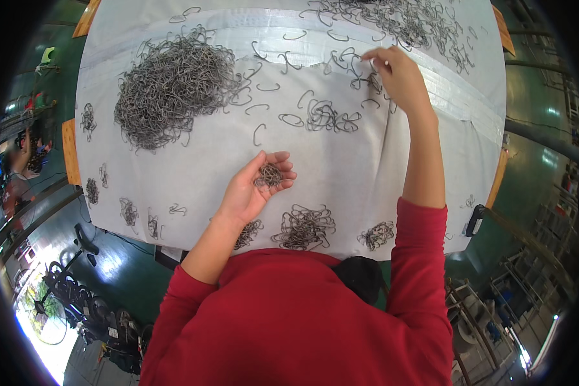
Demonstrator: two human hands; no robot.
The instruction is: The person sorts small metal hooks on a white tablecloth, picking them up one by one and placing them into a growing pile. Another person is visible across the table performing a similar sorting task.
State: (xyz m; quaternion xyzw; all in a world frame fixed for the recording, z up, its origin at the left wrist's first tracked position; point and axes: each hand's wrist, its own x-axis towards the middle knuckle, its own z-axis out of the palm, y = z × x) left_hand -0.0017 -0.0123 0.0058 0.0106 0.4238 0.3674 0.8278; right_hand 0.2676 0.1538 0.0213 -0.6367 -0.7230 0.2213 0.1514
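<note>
My left hand (251, 193) is cupped palm up over the near middle of the table, holding a small tangle of bent metal wire hooks (269, 175). Farther off and to the right, my right hand (395, 74) reaches down among loose hooks (350, 59), fingers curled together. Whether a hook is between its fingertips is too small to make out. Between the hands lies a loose cluster of hooks (328, 117). A large heap of the same grey hooks (174, 87) stands at the left.
More hooks (412, 26) spread over the far right. Small piles (305, 226) line the near edge, others the left side. Clear tape (251, 29) crosses the white table cover (199, 174). A black device (475, 220) sits at the right edge. Another person (19, 170) is far left.
</note>
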